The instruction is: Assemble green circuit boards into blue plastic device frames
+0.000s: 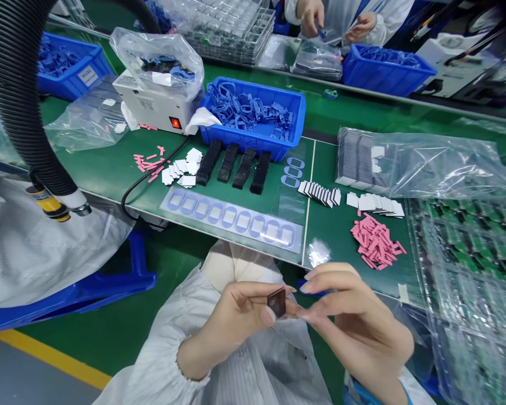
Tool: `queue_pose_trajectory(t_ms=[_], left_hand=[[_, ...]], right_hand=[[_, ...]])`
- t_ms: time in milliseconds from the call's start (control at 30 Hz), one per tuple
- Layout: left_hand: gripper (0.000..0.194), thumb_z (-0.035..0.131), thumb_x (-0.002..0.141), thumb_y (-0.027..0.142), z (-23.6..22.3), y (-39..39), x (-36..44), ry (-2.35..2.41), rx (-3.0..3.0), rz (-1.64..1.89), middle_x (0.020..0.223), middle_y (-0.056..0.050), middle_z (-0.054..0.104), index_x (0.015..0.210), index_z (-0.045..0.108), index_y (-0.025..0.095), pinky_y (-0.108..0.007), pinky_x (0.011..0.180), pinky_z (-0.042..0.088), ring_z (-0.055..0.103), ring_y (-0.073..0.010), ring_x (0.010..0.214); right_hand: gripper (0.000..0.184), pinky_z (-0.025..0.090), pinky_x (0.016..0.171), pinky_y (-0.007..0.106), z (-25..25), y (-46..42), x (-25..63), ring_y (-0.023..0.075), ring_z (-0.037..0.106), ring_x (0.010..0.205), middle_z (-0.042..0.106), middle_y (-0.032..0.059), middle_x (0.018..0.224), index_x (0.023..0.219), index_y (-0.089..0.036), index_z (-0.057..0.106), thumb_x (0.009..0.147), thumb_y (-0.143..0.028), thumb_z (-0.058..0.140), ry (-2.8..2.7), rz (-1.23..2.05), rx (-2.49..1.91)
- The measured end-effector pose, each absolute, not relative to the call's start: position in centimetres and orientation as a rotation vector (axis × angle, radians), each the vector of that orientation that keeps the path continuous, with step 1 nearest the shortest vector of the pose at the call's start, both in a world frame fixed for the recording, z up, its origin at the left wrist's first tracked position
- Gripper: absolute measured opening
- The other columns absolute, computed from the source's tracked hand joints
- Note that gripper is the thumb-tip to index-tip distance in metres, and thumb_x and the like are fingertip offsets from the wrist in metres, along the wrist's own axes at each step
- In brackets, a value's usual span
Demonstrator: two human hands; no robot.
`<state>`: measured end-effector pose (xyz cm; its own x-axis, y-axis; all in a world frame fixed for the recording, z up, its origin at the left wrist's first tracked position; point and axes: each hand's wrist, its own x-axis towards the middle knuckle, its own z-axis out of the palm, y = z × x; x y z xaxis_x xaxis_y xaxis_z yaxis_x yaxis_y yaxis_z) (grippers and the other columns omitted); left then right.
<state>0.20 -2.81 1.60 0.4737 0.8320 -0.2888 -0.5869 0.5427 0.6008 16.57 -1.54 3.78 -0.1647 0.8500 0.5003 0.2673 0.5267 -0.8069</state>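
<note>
Over my lap, my left hand [231, 318] grips a small, dark, glossy square piece [277, 302] between thumb and fingers. Just right of it is my right hand [358, 323], with thumb and forefinger pinched together by the left fingertips. Whatever that pinch holds, if anything, is too small to make out. Ahead of my hands lies a clear strip [231, 218] with a row of blue oval rings and pale squares. Beyond my right hand are a pile of pink strips [377, 242] and a few small clear films [319, 252].
A blue bin [253, 143] of blue plastic parts stands behind several black stacks [233, 166]. White squares [319, 193] lie fanned nearby. Clear trays [480, 270] with green boards fill the right side. A black hose [23, 95] hangs at left. A co-worker's hands [335, 22] work opposite.
</note>
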Motion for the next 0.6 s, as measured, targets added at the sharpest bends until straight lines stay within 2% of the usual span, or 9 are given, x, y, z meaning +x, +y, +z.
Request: queue_pose_trajectory(t_ms=[67, 200, 367, 600], left_hand=[[0.030, 0.078, 0.068, 0.040, 1.46, -2.88, 0.10, 0.637, 0.526, 0.950, 0.083, -0.004, 0.081, 0.096, 0.078, 0.029, -0.034, 0.083, 0.055, 0.074, -0.0209, 0.082], [0.029, 0.078, 0.071, 0.036, 1.26, -3.13, -0.07, 0.699, 0.633, 0.964, 0.092, -0.004, 0.081, 0.099, 0.076, 0.031, -0.033, 0.081, 0.056, 0.074, -0.0231, 0.087], [0.036, 0.076, 0.071, 0.041, 1.55, -3.19, -0.23, 0.757, 0.714, 0.931, 0.096, -0.005, 0.080, 0.105, 0.074, 0.030, -0.037, 0.086, 0.056, 0.073, -0.0266, 0.092], [0.039, 0.075, 0.071, 0.042, 1.60, -3.06, -0.22, 0.780, 0.781, 0.940, 0.096, -0.005, 0.080, 0.108, 0.071, 0.030, -0.033, 0.084, 0.057, 0.074, -0.0260, 0.093]], right_hand=[[0.018, 0.050, 0.064, 0.035, 4.17, -1.15, 16.85, 0.0184, 0.060, 0.074, 0.063, 0.0030, 0.077, 0.082, -0.021, 0.064, 0.078, -0.004, 0.065, -1.820, 0.597, -1.009], [0.018, 0.047, 0.060, 0.032, 4.41, -0.78, 16.63, 0.0162, 0.056, 0.069, 0.060, 0.0015, 0.072, 0.081, -0.021, 0.066, 0.077, -0.003, 0.066, -1.861, 0.618, -1.036], [0.019, 0.046, 0.061, 0.032, 4.15, -0.90, 16.58, 0.0161, 0.056, 0.070, 0.060, 0.0015, 0.073, 0.082, -0.021, 0.067, 0.077, -0.002, 0.066, -1.827, 0.660, -1.032], [0.023, 0.046, 0.062, 0.033, 4.04, -0.89, 16.97, 0.0169, 0.056, 0.072, 0.061, 0.0015, 0.073, 0.084, -0.022, 0.068, 0.077, 0.000, 0.065, -1.829, 0.658, -1.020]])
